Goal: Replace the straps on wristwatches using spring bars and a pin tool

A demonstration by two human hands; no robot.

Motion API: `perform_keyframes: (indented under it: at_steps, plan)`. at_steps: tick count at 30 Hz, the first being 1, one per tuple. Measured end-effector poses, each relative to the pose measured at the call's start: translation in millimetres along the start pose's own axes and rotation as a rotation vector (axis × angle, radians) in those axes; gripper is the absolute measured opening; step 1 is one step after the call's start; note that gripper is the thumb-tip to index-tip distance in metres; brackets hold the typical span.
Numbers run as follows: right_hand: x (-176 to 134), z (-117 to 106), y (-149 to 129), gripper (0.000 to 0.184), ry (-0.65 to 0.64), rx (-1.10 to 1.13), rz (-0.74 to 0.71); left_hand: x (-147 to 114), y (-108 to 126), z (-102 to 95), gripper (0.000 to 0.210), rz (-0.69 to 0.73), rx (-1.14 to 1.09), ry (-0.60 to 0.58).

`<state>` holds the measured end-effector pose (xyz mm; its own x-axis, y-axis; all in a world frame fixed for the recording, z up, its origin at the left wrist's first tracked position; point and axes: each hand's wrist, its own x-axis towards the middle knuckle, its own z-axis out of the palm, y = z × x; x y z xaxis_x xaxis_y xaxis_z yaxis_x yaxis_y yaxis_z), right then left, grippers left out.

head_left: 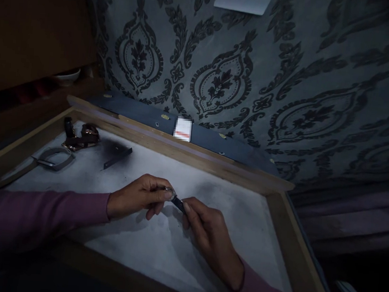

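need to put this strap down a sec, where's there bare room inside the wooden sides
Bare white lining shows between the right hand and right wooden wall, and between the left hand and far wall. The far left is crowded: dark coiled straps, grey loop, thin dark strip.

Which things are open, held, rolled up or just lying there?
Dark strap: held between both hands.
Left hand: gripping the strap's metal end.
Right hand: pinching the strap.
Gray strap: looped, lying down.
Brown straps: bundled together.
Dark strip: lying loose.
Wooden box: open-topped.
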<state>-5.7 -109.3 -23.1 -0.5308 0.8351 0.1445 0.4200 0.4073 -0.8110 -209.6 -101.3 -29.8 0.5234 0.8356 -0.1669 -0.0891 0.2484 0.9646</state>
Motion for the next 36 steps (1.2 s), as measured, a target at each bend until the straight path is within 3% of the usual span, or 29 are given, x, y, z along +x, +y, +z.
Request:
perform_keyframes:
  at_steps: [18,24,36]
  plan:
    - [-1.2,-3.1,3.1,0.027,0.023,-0.203,-0.165,-3.1,6.3,5.9,0.033,-0.137,-0.167,0.026]
    - [-1.7,-4.1,1.2,0.024,0.064,-0.230,-0.234,-3.5,8.7,6.8,0.032,-0.111,-0.180,0.007]
    - [-1.0,-4.3,-4.9,0.032,0.026,0.029,-0.052,-2.0,3.0,5.8,0.031,-0.029,-0.129,0.023]
